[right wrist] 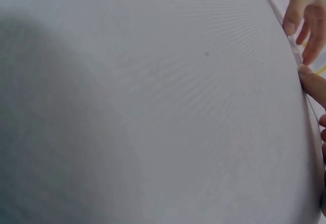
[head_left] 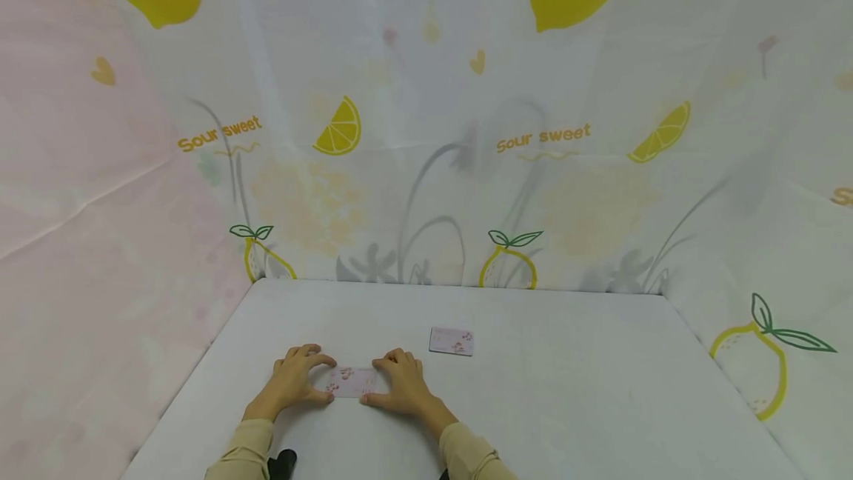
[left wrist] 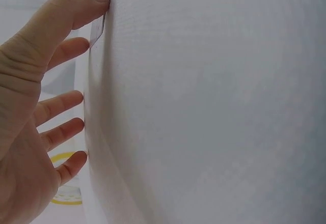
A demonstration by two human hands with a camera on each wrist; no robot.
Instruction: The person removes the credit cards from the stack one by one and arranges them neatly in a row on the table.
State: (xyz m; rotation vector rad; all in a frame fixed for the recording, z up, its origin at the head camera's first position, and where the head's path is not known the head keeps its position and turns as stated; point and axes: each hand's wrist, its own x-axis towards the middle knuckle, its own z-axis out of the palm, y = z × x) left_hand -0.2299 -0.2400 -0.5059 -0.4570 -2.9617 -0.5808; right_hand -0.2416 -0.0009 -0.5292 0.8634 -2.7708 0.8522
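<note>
Pinching pink-patterned card (head_left: 352, 382) by L end btwn thumb + index of L hand (head_left: 296, 378), by R end likewise w/ R hand (head_left: 403, 385). Spreading L hand's other fingers (left wrist: 58, 108) apart. Holding it on white table (head_left: 573, 398), nearer + left of 2nd card (head_left: 452, 341), prob. flat; hard to tell in wrist views.

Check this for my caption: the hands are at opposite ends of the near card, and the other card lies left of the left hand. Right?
The side is wrong: the head view shows the other card to the right of the right hand. The left hand and right hand are indeed at opposite ends of the near card.
</note>
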